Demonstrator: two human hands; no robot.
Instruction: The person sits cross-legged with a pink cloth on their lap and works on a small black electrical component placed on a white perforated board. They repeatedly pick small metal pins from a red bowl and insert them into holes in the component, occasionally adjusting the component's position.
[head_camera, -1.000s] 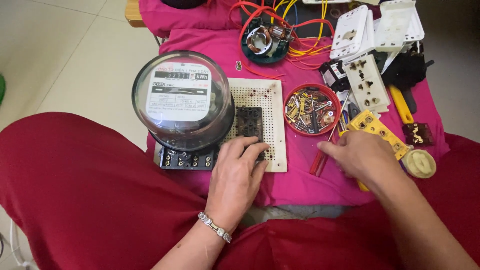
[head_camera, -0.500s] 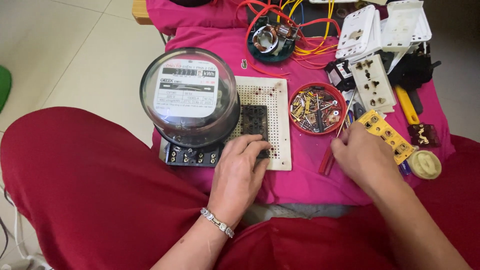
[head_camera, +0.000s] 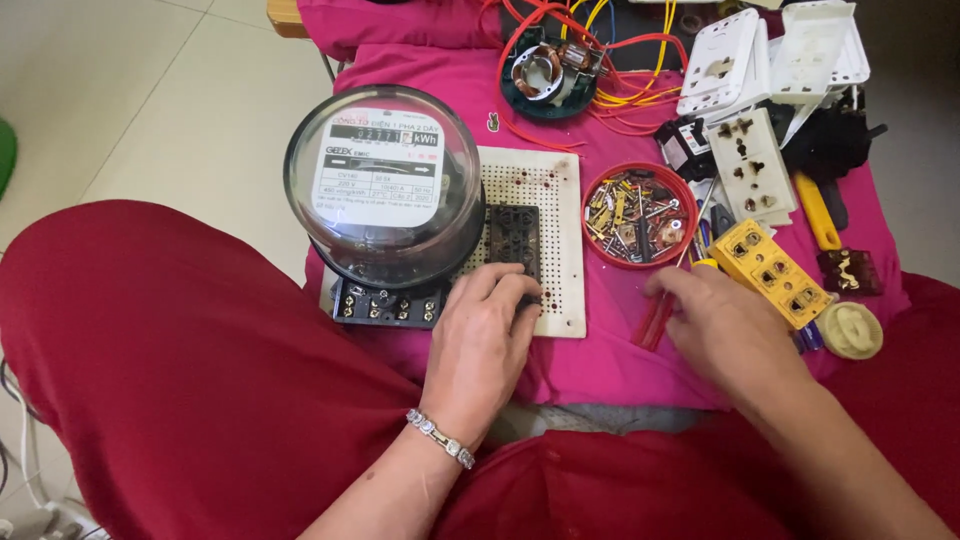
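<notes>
at the far left, red trousers (head_camera: 170, 360) fill the lower frame, with pale floor tiles (head_camera: 130, 100) above them. next comes a round electricity meter (head_camera: 385, 185) with a clear glass dome, standing on the pink cloth (head_camera: 600, 350) that covers the counter; its black terminal strip (head_camera: 385, 305) shows at the near edge. just right of the meter lies a white perforated board (head_camera: 555, 240) with a small black terminal block (head_camera: 513, 235) on it. the left hand (head_camera: 485, 345), a silver bracelet (head_camera: 440, 440) at the wrist, rests palm down on the board's near edge, fingertips touching the black block; its grip is loose and flat, closed on nothing. behind the board sits a small motor part (head_camera: 545, 75) with red and yellow wires (head_camera: 620, 70) trailing to the right. further right, a red bowl (head_camera: 685, 190) holds mixed screws and metal bits. the right hand (head_camera: 725, 325) hovers low just below the bowl, fingers curled over a red-handled tool (head_camera: 652, 322), probably a screwdriver; the fingers hide the contact, so i cannot tell whether the grip is closed on it or only touching. beside that hand lies a yellow socket strip (head_camera: 775, 270), with white socket plates (head_camera: 750, 165) and covers (head_camera: 815, 50) behind, a yellow-handled tool (head_camera: 817, 210), a cream round knob (head_camera: 850, 330) and a brown terminal piece (head_camera: 850, 270) at the far right.
</notes>
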